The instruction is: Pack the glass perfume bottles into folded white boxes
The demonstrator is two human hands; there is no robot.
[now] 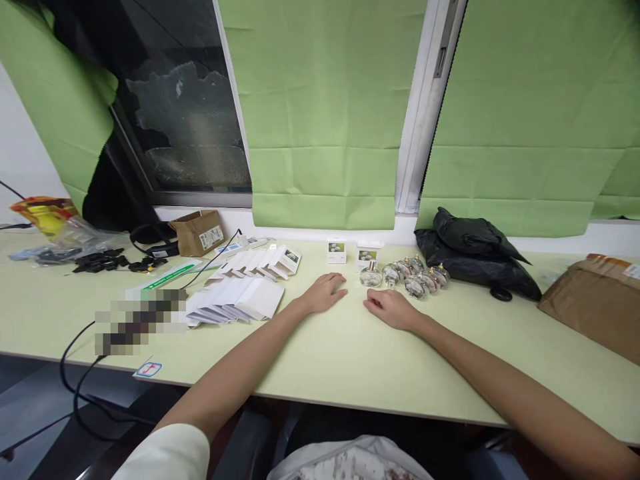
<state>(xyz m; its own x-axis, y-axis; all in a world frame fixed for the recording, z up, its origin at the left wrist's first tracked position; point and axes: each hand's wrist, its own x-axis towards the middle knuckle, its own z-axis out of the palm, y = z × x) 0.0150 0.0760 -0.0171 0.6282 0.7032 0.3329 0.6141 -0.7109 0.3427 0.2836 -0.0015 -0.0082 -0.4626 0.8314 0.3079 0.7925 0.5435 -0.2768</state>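
Observation:
My left hand (pixel 324 293) lies flat on the pale table, fingers stretched out and holding nothing. My right hand (pixel 393 309) rests on the table with its fingers curled in, and nothing shows in it. Just beyond it stands a group of several round clear glass bottles (pixel 416 287) with metallic tops; one bottle (pixel 371 276) is a little apart on the left. Two small white boxes with a green picture, a left one (pixel 337 253) and a right one (pixel 361 255), stand upright behind. White cartons (pixel 257 298) lie in overlapping rows left of my left hand.
Black plastic bags (pixel 473 257) and a brown cardboard package (pixel 595 300) lie on the right. On the left are a small open cardboard box (pixel 197 233), a power strip (pixel 231 248), black parts (pixel 100 260) and a cable. Green curtains (pixel 325 113) hang behind the table.

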